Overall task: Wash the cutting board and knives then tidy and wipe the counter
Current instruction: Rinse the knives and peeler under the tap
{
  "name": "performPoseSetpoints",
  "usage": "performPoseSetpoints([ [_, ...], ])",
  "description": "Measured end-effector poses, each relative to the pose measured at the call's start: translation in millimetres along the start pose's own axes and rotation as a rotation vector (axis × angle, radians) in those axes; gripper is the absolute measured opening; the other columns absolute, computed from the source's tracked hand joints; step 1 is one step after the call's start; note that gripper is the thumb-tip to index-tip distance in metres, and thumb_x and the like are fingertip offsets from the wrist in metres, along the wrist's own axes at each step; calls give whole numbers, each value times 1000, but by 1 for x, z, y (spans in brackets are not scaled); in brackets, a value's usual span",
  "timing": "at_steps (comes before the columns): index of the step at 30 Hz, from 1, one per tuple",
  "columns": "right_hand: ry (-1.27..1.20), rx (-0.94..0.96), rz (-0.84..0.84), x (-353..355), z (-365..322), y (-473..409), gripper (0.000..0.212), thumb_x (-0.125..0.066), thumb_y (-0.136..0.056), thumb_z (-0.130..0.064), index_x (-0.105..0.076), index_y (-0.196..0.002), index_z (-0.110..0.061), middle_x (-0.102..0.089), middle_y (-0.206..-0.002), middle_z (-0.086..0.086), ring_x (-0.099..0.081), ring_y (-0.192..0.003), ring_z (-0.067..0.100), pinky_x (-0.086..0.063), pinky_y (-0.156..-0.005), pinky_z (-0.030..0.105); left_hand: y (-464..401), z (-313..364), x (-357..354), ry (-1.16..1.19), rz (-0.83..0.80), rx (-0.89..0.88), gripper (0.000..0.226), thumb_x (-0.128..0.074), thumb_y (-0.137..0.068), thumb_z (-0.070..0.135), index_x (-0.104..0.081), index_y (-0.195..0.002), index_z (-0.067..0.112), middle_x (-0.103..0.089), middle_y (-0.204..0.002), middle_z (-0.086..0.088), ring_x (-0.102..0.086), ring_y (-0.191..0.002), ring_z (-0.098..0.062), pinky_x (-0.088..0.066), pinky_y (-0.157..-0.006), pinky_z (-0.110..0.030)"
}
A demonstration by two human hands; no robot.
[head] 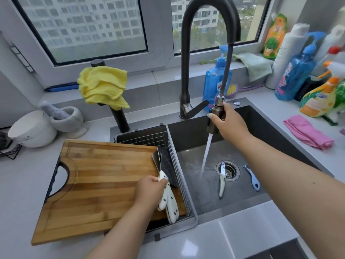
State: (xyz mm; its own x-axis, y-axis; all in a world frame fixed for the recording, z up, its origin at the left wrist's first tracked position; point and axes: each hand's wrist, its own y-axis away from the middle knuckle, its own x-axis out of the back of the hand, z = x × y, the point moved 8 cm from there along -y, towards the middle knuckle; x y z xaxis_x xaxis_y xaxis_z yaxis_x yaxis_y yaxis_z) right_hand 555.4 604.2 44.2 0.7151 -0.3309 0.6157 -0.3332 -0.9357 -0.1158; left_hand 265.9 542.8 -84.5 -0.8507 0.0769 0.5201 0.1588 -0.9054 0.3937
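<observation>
A wooden cutting board [97, 186] lies tilted over the wire drain basket [179, 176] at the sink's left side. My left hand [149, 191] grips the white dotted handles of the dark-bladed knives [168, 200], whose blades rest on the board's right edge. My right hand [229, 120] holds the pull-out spray head [216, 111] of the black faucet [188, 53]; water streams down into the sink [261, 128]. A small white-handled knife [222, 180] lies over the drain, and a blue peeler [252, 178] lies to its right.
A yellow cloth [102, 86] hangs on a black post behind the board. A white bowl [31, 128] and a mortar [69, 118] stand at the left. Soap and cleaner bottles [296, 75] crowd the right sill, with a pink cloth [308, 131] on the counter.
</observation>
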Motion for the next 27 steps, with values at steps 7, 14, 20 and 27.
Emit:
performPoseSetpoints([
  [7, -12, 47, -49, 1, 5, -15, 42, -59, -93, -36, -45, -130, -21, -53, -107, -8, -52, -92, 12, -42, -70, 19, -5, 18, -18, -288, 73, -75, 30, -67, -82, 40, -61, -76, 11, -63, -71, -5, -59, -67, -22, -45, -61, -31],
  [14, 29, 113, -130, 11, 17, -31, 40, -61, -91, -39, -47, -126, -23, -54, -106, -9, -53, -92, 11, -41, -78, 24, 2, 58, -30, -423, 205, -196, 15, -57, -88, 38, -59, -90, 23, -58, -88, 6, -56, -71, -10, -45, -55, -26],
  [20, 18, 168, -227, 23, 28, -42, 41, -65, -87, -43, -51, -123, -27, -58, -101, -11, -56, -82, 6, -39, -70, 18, -7, 112, -133, -365, -125, -295, 11, -56, -86, 30, -63, -82, 23, -62, -82, 7, -59, -81, -14, -43, -65, -26],
  [27, 6, 227, -362, 33, 37, -57, 41, -67, -84, -45, -50, -119, -31, -57, -93, -19, -53, -73, -5, -40, -71, 17, -43, 108, -241, -389, -377, -141, 18, -49, -86, 16, -55, -69, 19, -64, -73, -4, -59, -74, -25, -54, -72, -34],
])
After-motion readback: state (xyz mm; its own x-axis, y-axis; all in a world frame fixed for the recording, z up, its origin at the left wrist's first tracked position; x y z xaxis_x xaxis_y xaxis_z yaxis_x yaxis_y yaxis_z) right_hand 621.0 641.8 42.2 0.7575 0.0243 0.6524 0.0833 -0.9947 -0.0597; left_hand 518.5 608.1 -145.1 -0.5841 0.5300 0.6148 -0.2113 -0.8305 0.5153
